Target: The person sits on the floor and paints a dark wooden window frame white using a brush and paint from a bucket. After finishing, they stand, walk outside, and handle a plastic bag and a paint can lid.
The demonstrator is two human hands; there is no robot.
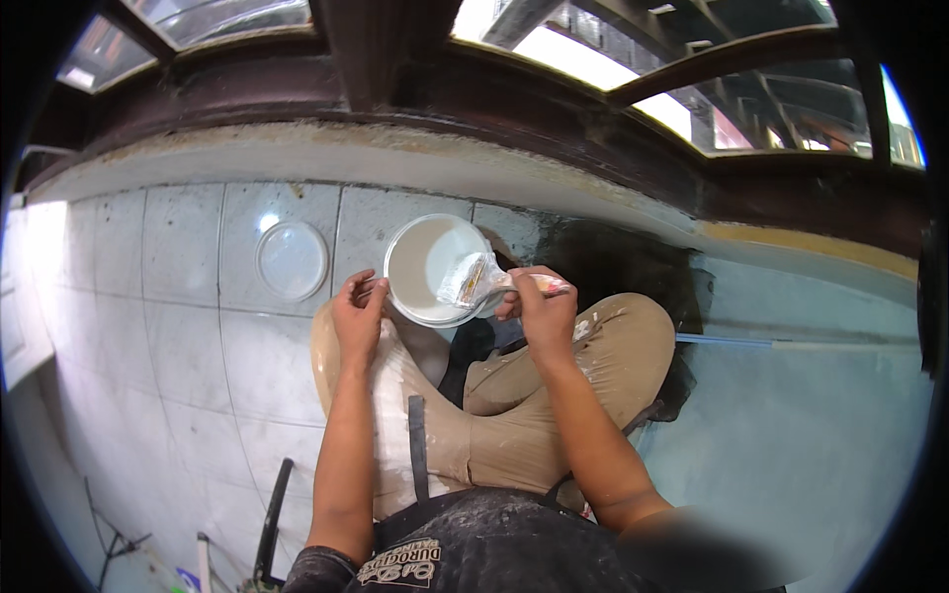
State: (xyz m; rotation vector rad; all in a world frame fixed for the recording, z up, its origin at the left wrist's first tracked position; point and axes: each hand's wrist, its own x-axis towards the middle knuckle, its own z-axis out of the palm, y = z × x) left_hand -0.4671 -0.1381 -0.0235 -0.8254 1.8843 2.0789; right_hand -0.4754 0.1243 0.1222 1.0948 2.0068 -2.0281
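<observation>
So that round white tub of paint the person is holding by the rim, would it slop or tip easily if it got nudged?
Probably yes. The paint tub is open, its lid lying apart on the tiled floor, so the pale paint could slosh over. The left hand grips only one edge, so it likely tilts readily. It looks fairly full, so probably heavy for its size.

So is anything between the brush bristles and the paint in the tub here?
Nothing visible. The right hand holds the paintbrush with its bristles already over the open paint tub, which the left hand steadies at the rim. The round lid lies apart on the tiles.
</observation>
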